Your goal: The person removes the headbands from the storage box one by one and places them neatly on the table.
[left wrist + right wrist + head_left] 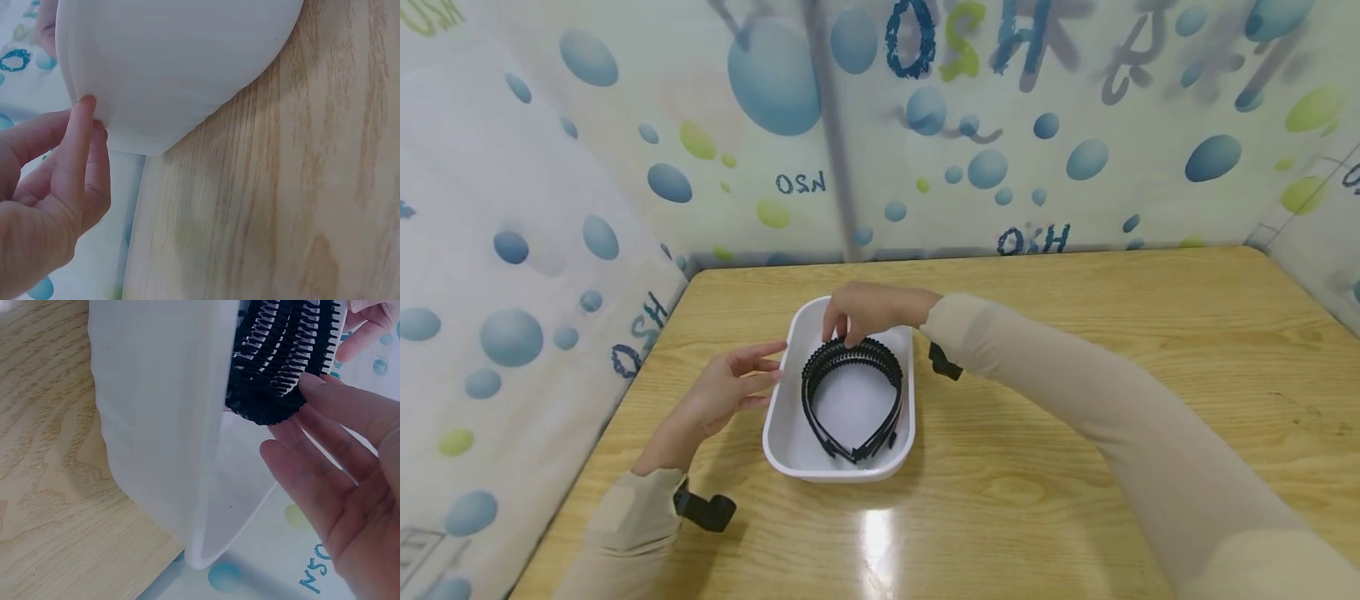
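Note:
Several black toothed headbands lie nested together in a white plastic bin, their combed arches toward the far end and their tips toward the near end. My right hand reaches over the bin from the right and pinches the headbands at the top of the arch. In the right wrist view, the fingers meet the toothed edge of the headbands. At the bin's left side, my left hand has its fingers extended, with fingertips against the outer wall just under the rim.
The bin stands on a light wooden table. Behind and to the left rise white coverings printed with blue and green drops and lettering. Each wrist carries a black camera mount, such as the left wrist camera.

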A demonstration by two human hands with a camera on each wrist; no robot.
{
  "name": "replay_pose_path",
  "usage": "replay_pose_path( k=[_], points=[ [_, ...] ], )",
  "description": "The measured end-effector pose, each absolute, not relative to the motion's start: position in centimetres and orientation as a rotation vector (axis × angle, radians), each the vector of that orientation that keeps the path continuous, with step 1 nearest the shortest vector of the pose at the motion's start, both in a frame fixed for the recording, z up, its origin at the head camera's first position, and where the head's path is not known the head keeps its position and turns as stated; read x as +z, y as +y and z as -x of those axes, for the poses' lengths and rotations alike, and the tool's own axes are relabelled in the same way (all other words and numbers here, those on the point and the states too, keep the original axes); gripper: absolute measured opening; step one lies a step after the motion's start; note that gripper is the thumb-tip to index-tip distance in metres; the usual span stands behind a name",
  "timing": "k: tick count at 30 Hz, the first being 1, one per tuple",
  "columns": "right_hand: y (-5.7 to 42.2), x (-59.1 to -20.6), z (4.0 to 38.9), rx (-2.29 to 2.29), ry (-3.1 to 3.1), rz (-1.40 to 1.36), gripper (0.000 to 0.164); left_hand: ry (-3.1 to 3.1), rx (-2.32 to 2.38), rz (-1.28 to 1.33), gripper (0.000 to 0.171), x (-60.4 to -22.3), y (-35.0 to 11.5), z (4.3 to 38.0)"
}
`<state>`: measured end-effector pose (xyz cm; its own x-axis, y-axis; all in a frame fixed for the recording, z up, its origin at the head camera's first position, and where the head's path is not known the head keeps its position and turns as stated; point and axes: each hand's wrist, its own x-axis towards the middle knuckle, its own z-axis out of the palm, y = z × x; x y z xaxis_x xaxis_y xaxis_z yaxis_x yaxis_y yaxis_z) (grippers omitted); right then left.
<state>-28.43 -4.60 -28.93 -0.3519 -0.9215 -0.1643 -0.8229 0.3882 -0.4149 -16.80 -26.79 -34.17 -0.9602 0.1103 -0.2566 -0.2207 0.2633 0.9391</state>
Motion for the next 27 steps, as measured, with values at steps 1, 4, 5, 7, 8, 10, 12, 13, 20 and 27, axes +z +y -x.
replay_pose_path(
  k=[1,4,5,7,8,10,12,13,20,27],
  points=[
    [-4.5,-28.9,28.4,-0.381,2.283,1.519,0.028,2.266,1.755,0.104,0.052,-34.1,-26.8,16.8],
    [-4.4,-28.9,28.4,-0.405,2.282,1.542,0.027,2.263,1.753,0.11,0.052,-34.1,-26.7,16.7],
    [-4.4,-28.9,28.4,-0.413,2.281,1.543,0.027,2.262,1.754,0.114,0.052,-34.1,-26.7,16.7],
    [-4.3,-28.8,28.4,-0.43,2.282,1.537,0.026,2.263,1.751,0.119,0.052,-34.0,-26.7,16.7],
    [-4.2,-28.8,28.4,-0.44,2.281,1.535,0.026,2.264,1.75,0.122,0.052,-34.0,-26.7,16.7],
    [-4.1,-28.6,28.3,-0.461,2.284,1.524,0.025,2.266,1.75,0.123,0.052,-34.0,-26.7,16.7],
    [-4.1,-28.4,28.1,-0.484,2.286,1.513,0.025,2.266,1.755,0.122,0.052,-34.1,-26.7,16.6],
    [-4.0,-28.3,28.1,-0.498,2.286,1.51,0.024,2.266,1.756,0.12,0.052,-34.1,-26.6,16.6],
    [-3.4,-27.7,27.7,-0.578,2.289,1.467,0.023,2.26,1.761,0.104,0.053,-34.1,-26.6,16.6],
    [-2.6,-27.2,27.7,-0.669,2.292,1.497,0.023,2.26,1.772,0.08,0.053,-34.2,-26.6,16.6]
  ],
)
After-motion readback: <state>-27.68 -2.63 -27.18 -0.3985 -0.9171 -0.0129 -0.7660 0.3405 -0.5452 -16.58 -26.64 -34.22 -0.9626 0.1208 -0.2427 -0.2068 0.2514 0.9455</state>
